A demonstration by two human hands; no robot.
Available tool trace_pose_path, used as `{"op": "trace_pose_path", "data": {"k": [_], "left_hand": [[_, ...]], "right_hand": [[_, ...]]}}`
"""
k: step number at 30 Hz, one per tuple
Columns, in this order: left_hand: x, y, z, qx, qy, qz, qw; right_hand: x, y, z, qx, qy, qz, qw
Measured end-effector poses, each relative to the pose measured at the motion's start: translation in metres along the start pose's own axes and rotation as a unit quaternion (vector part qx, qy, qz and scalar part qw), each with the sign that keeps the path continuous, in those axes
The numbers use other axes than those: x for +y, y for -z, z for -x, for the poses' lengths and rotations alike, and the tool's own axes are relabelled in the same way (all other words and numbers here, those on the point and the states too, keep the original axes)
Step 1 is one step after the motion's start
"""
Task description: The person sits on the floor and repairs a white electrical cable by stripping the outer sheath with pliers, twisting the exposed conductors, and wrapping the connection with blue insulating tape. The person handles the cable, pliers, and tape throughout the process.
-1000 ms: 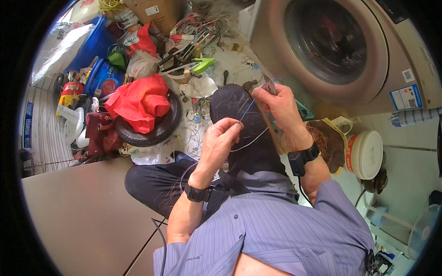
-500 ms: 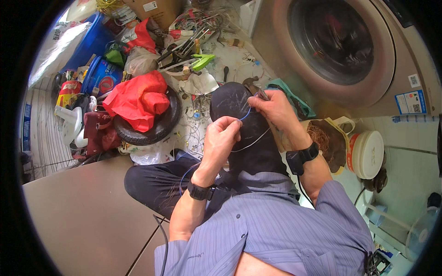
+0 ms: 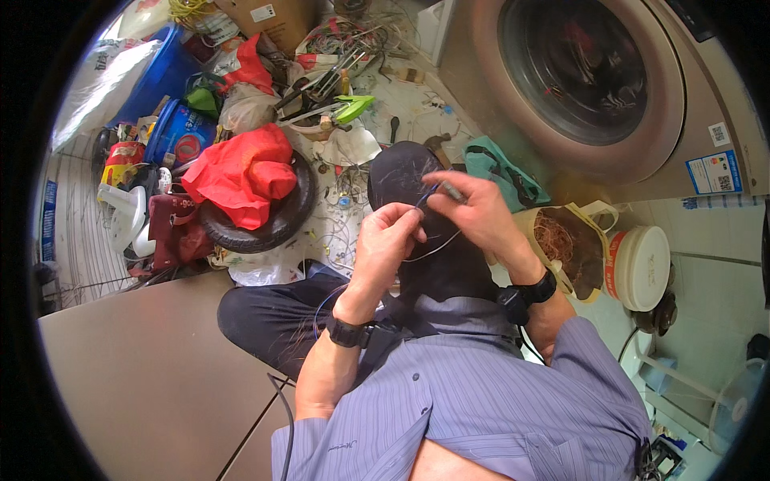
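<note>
Over my raised dark-trousered knee [image 3: 401,164], my two hands come close together. My left hand [image 3: 389,236] pinches a thin blue wire [image 3: 427,196] between thumb and fingertips. My right hand [image 3: 480,210] is closed around a small grey tool [image 3: 453,192], held against the wire just beyond the left fingertips; the tool's blade or jaw is blurred and too small to make out. A pale thin wire [image 3: 437,248] curves over the thigh below the hands. More blue wire [image 3: 322,305] trails beside my left forearm.
A bag with copper strands [image 3: 557,240] and a lidded white bucket [image 3: 644,268] stand at right, below a washing machine [image 3: 573,72]. A teal bag [image 3: 501,172] lies beyond my right hand. At left are a tyre [image 3: 277,220] under red cloth [image 3: 241,180] and blue buckets [image 3: 180,128].
My right hand has moved left and slightly nearer to me, bringing the tool close to my left fingertips. The blue wire stretch between the hands is shorter. My left hand has barely moved.
</note>
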State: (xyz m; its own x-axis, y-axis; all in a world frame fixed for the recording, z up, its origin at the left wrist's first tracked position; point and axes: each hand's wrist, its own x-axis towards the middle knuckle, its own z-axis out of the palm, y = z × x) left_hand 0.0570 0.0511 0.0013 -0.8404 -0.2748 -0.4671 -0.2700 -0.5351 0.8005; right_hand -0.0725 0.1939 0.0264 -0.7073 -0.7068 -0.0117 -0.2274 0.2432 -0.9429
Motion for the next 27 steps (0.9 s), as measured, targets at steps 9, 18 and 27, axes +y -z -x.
{"op": "trace_pose_path", "data": {"k": [9,18,27], "left_hand": [[-0.001,-0.001,0.003,-0.012,0.019,0.030,0.999],[-0.007,-0.008,0.005,-0.003,0.003,0.122,0.993],[-0.002,-0.010,0.005,0.002,0.029,0.179,0.983]], "right_hand": [[0.010,-0.012,0.017,0.042,0.261,0.140,0.954],[0.008,-0.015,0.032,0.034,0.323,0.150,0.934],[-0.004,-0.030,0.062,-0.018,0.320,0.197,0.926]]}}
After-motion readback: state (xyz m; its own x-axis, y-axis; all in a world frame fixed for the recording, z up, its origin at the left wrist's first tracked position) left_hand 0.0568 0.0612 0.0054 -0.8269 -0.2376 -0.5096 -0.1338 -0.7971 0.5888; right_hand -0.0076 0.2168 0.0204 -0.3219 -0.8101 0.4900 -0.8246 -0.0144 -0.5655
